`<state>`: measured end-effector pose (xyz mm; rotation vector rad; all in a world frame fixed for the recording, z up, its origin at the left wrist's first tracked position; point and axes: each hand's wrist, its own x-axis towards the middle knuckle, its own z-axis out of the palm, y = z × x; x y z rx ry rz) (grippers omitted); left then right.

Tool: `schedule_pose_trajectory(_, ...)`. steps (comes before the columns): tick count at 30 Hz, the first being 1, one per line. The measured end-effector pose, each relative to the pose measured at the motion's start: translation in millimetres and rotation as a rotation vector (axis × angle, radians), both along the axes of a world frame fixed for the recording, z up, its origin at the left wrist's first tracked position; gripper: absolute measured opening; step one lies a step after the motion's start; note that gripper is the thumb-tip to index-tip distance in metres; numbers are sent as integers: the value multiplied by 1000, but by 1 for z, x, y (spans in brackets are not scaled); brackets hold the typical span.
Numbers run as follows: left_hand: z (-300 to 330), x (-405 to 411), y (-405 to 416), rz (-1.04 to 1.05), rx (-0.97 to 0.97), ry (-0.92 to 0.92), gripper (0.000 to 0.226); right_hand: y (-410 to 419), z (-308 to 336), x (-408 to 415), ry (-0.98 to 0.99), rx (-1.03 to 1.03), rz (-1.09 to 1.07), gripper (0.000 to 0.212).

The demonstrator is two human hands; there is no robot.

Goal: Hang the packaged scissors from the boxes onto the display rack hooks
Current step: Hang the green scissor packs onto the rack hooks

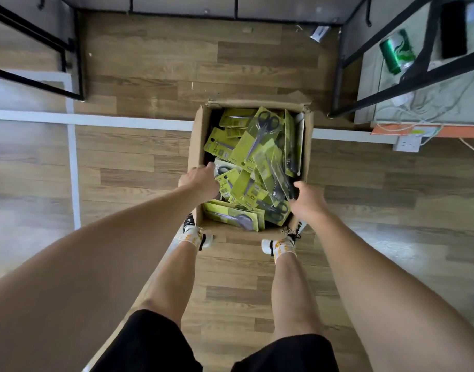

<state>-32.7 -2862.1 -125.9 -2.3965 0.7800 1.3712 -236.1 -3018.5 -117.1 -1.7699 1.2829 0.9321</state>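
Two hands are reaching into a cardboard box [197,140] of yellow scissor packs [257,146]: left hand [201,181] curling onto packs, right hand [307,201] gripping one pack's edge.

An open brown cardboard box [197,146] stands on the wood-plank floor [150,63] at centre frame, directly ahead of the person's two feet. Inside it lies a loose heap of yellow-green carded scissors packages [257,146], overlapping at mixed angles, several upright along the right wall. The left hand [201,181] sits over the box's left wall, fingers inside. The right hand [307,200] sits at the lower right corner, against the packages there. A black metal rack frame [69,49] occupies the upper left of the frame; a second black metal frame [340,76] stands upper right. Behind that frame a green drink can [395,51] lies on a grey surface [370,84]. A white socket strip [407,143] sits right of the box.
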Motion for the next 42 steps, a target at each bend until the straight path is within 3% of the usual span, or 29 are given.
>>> schedule_pose_trajectory(16, -38, -12, -26, -408, -203, -27, 45, 17, -32, 33, -125, -9, 81, 59)
schedule_pose_trajectory(23, -74, -3, -46, -361, -233, -5, 60, 16, -74, 65, -199, -66, 22, 70)
schedule_pose_trajectory(27, -88, -6, -39, -286, -139, 135, 77, 30, -88, 68, -149, -17, 47, 74)
schedule_pose_trajectory(34, -82, -22, 2, -309, 45, 274, 60, 48, -79, 69, -90, 46, 39, 73)
schedule_pose_trajectory(38, -68, -10, -5, -292, -11, 168, 29, 39, -78, 79, -105, 20, 6, 65)
schedule_pose_trajectory(42, -64, 12, -34, -267, -196, -38, 33, 21, -84, 90, -162, -70, 21, 65)
